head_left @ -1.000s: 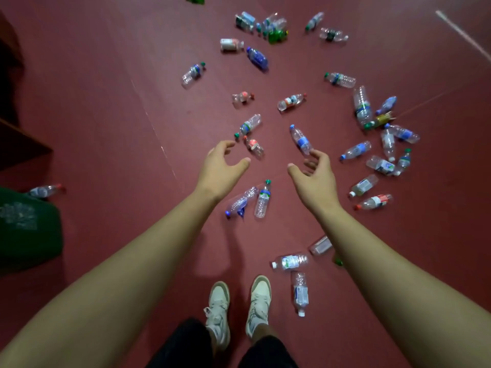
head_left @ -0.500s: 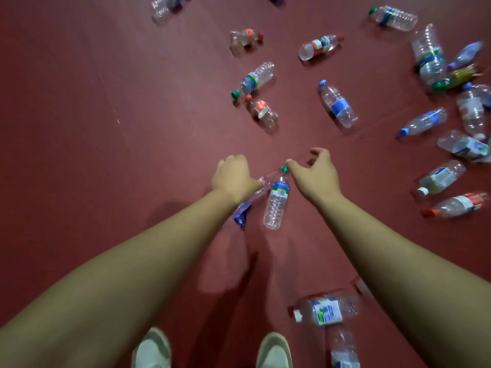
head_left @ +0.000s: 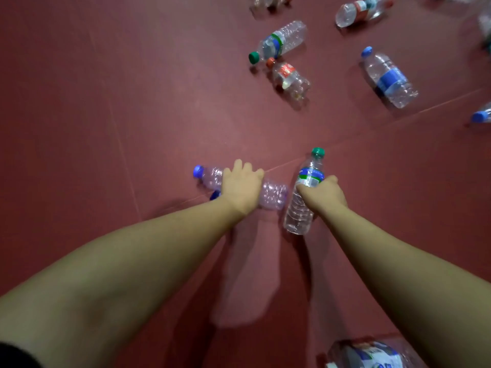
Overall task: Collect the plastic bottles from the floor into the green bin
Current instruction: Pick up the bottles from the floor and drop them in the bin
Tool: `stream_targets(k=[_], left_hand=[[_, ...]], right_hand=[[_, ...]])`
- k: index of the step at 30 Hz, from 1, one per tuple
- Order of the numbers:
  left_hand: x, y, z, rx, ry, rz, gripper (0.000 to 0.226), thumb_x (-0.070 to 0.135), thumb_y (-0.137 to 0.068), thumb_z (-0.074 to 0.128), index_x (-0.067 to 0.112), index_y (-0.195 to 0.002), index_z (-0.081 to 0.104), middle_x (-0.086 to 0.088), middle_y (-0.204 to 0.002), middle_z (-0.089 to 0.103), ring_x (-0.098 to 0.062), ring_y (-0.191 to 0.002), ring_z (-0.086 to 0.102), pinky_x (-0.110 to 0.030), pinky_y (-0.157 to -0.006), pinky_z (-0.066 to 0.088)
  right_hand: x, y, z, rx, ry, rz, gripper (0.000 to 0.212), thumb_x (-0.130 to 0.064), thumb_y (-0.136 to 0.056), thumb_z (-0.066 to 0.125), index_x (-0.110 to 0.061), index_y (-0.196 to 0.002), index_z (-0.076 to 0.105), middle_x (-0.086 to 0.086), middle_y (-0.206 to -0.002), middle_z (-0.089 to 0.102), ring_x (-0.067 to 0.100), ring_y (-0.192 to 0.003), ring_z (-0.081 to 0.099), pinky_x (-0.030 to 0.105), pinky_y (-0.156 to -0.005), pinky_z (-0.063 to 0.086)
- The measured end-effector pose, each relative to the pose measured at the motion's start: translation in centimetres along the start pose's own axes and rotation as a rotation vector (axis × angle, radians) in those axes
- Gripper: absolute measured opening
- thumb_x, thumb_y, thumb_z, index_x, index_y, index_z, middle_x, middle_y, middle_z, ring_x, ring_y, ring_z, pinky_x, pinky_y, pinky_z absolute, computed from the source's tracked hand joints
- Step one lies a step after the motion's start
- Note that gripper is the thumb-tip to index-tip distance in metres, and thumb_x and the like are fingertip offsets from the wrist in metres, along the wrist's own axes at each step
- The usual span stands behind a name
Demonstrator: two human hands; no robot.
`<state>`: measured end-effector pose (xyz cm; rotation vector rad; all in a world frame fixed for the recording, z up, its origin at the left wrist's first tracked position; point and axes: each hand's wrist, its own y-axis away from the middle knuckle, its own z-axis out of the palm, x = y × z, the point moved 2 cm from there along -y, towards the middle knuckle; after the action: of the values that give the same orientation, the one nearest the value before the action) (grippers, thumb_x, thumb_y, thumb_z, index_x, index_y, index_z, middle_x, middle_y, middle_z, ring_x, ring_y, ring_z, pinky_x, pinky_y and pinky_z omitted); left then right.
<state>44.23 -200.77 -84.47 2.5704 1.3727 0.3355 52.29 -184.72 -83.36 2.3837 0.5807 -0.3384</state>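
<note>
On my feed the left forearm (head_left: pixel 138 264) and the right forearm (head_left: pixel 403 264) are bare along their whole visible length, broad at the frame edge and narrowing toward the wrists. The left hand (head_left: pixel 240 185) and the right hand (head_left: pixel 322 193) are bare as well. The only clothing I can make out is a sliver of black fabric (head_left: pixel 12 355) in the lower left corner, against the left arm; I cannot tell whether it is a sleeve edge.

Dim, even light comes from overhead; soft shadows of the arms (head_left: pixel 132 274) pool on the red floor (head_left: pixel 79 102). The wide lens stretches the edges, and the labelled bottle (head_left: pixel 372 354) at bottom right is blurred.
</note>
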Motion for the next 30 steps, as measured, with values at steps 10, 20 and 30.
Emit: stream_targets(k=[10, 20, 30], left_hand=[[-1.1, 2.2, 3.1, 0.111, 0.281, -0.057, 0.024, 0.022, -0.081, 0.064, 0.016, -0.104, 0.064, -0.006, -0.150, 0.028, -0.033, -0.140, 0.014, -0.048, -0.109, 0.032], [-1.5, 0.9, 3.9, 0.139, 0.397, -0.505, 0.081, 0.025, -0.079, 0.071, 0.026, -0.144, 0.022, -0.014, -0.134, 0.042, -0.032, -0.120, 0.043, -0.041, -0.098, 0.040], [-2.4, 7.0, -13.8, 0.397, 0.823, -0.418, 0.089, 0.022, -0.069, 0.075, 0.018, -0.141, 0.023, -0.006, -0.132, 0.053, -0.032, -0.112, 0.055, -0.040, -0.090, 0.047]], right_hand=[[-0.8, -0.4, 2.5, 0.017, 0.094, 0.068, 0.088, -0.038, -0.073, 0.083, -0.003, -0.136, 0.032, 0.019, -0.136, 0.040, 0.041, -0.115, 0.057, 0.042, -0.085, 0.046], [-1.0, 0.9, 4.1, -0.027, 0.045, 0.002, 0.074, -0.037, -0.070, 0.078, -0.007, -0.128, 0.042, 0.013, -0.124, 0.056, 0.035, -0.108, 0.061, 0.036, -0.082, 0.047], [-10.2, 14.0, -5.9, 0.009, -0.045, -0.203, 0.060, -0.036, -0.072, 0.071, -0.015, -0.119, 0.041, 0.001, -0.100, 0.062, 0.029, -0.092, 0.063, 0.035, -0.078, 0.050]])
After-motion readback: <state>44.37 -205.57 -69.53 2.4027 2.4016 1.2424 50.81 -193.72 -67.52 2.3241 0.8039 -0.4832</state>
